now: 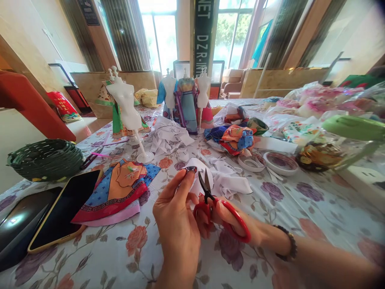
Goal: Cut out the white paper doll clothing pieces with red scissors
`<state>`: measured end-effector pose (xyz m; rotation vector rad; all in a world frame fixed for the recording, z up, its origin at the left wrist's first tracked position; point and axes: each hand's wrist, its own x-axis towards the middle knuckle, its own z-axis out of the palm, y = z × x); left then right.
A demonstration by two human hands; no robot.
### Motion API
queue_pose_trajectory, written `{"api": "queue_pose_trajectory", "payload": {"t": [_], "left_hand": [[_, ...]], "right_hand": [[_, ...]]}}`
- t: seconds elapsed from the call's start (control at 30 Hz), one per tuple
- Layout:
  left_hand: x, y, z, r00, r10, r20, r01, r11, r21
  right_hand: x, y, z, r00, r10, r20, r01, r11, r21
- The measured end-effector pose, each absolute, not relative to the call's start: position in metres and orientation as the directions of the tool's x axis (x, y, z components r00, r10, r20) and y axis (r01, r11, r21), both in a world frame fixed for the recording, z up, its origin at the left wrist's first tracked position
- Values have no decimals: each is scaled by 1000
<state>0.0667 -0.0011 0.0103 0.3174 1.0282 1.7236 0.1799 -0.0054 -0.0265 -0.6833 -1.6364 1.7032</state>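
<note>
Taking the cloth in the person's fingers as the centre of the dial, the left hand (178,222) comes in from about seven o'clock, its thumb and forefinger pinched together on a small patterned fabric piece (191,169), which sits up at the fingertips above the table (288,224). The right hand (230,216) reaches in from about four o'clock with its fingers closed through the handles of red-handled scissors (208,195); the blades stand apart and point up beside the piece, and whether they touch its edge cannot be told. Trimming appears to be under way rather than finished: no full cut shows through the held piece. White fabric pieces (233,185) lie rumpled just past the scissors at three o'clock, and a heap of white scraps (170,135), at eleven, suggests that a good deal of cutting is done. At nine o'clock a skirt-shaped garment panel (116,188) in orange, blue and red lies flat, seemingly already shaped, partly next to a smartphone (66,208). Between ten and eleven stands a white miniature dress form (128,106) with no garment on it, while at twelve another form wears a blue dress (186,102), which looks complete from here. A pile of printed cloth (236,138) between one and two remains loose, with tape rolls (281,163) near three; how much of it needs work is unclear.
</note>
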Motion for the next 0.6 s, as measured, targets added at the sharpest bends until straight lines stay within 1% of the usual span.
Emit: {"api": "queue_pose_trajectory", "payload": {"t": [0.2, 0.4, 0.6], "left_hand": [[64, -2, 11, -412, 867, -281, -684, -91, 724], [66, -2, 15, -428, 861, -275, -668, -96, 738], [69, -4, 15, -450, 850, -276, -661, -109, 742]], "right_hand": [[181, -4, -26, -648, 761, 20, -13, 15, -1000], [182, -2, -38, -654, 756, 32, -29, 17, -999], [183, -3, -32, -636, 770, 48, -13, 51, -999]]}}
